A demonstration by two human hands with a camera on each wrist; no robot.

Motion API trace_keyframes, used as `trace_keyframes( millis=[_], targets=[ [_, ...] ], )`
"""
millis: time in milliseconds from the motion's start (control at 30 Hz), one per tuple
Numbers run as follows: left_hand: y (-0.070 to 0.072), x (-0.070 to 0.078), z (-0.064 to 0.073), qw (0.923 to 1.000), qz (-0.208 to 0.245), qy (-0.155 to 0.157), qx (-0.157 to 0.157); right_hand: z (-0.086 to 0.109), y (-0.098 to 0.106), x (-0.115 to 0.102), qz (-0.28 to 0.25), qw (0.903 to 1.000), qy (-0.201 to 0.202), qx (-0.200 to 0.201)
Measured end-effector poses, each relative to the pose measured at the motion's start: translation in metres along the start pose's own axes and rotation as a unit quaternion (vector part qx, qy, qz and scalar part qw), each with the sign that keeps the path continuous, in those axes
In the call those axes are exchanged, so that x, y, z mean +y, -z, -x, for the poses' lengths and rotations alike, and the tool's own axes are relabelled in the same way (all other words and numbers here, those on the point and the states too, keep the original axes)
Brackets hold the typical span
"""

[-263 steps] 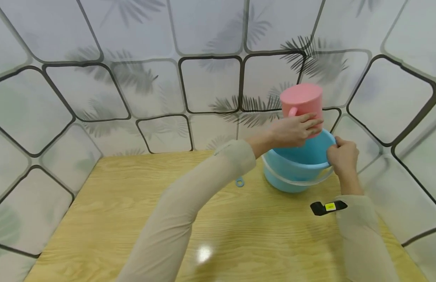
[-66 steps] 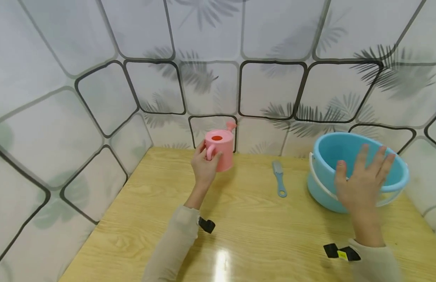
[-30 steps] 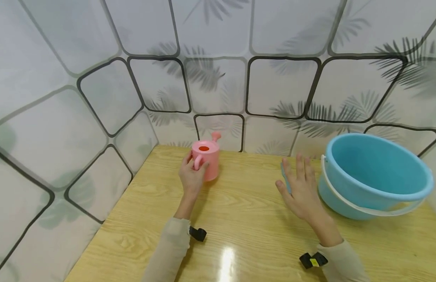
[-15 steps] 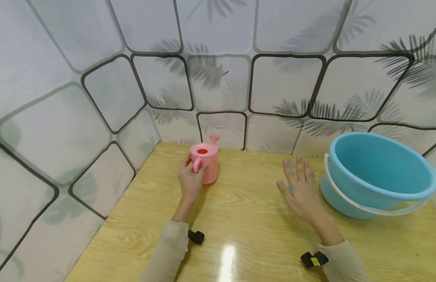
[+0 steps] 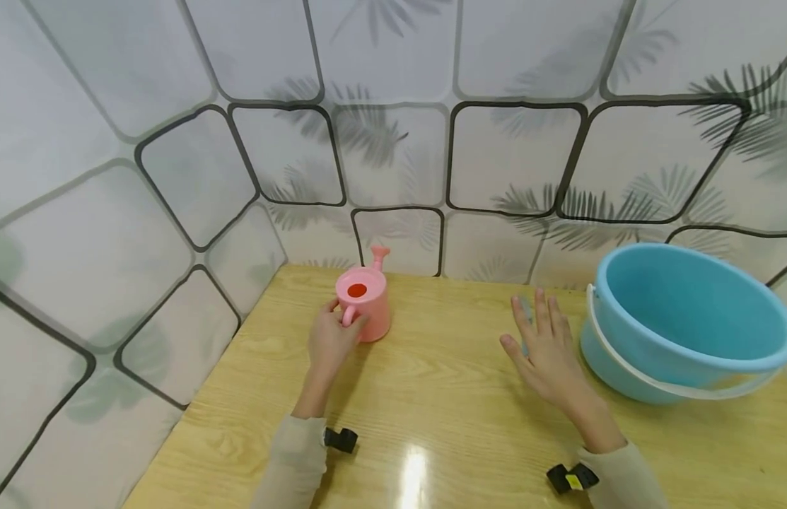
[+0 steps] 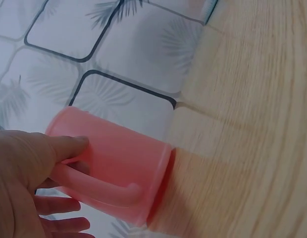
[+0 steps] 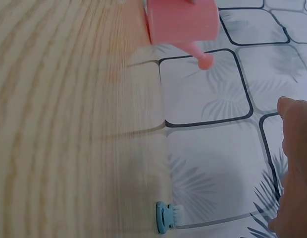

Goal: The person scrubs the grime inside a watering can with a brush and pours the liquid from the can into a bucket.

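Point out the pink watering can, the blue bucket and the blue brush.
pink watering can (image 5: 370, 311), head view, on its side wall below the rim.
blue bucket (image 5: 628, 371), head view, on its outer front wall.
blue brush (image 7: 163, 217), right wrist view, on the ring end of its handle.

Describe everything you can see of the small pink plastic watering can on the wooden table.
The small pink plastic watering can is a squat, glossy cylinder with a loop handle, a thin spout ending in a rounded tip, and a round hole in its top that looks red inside. It stands upright on the wooden table near the tiled back wall. The left hand grips its handle, thumb on the top edge.
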State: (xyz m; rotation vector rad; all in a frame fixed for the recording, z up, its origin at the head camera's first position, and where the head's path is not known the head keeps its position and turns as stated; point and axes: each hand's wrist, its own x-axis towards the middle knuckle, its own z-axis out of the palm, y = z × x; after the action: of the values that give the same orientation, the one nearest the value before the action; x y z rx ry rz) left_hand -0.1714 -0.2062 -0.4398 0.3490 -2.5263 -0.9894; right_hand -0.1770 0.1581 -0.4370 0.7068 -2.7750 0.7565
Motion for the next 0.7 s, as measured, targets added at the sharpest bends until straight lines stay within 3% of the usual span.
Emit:
trace_keyframes(
  millis=[533, 700],
  targets=[
    [0.018, 0.007, -0.001, 0.9955, -0.089, -0.005, -0.033, -0.003, 0.002, -0.003, 0.001, 0.9996, -0.009, -0.026],
    [0.031, 0.013, 0.002, 0.9926, -0.113, -0.014, -0.044, -0.004, 0.002, -0.003, -0.001, 0.9995, -0.012, -0.031]
  ],
)
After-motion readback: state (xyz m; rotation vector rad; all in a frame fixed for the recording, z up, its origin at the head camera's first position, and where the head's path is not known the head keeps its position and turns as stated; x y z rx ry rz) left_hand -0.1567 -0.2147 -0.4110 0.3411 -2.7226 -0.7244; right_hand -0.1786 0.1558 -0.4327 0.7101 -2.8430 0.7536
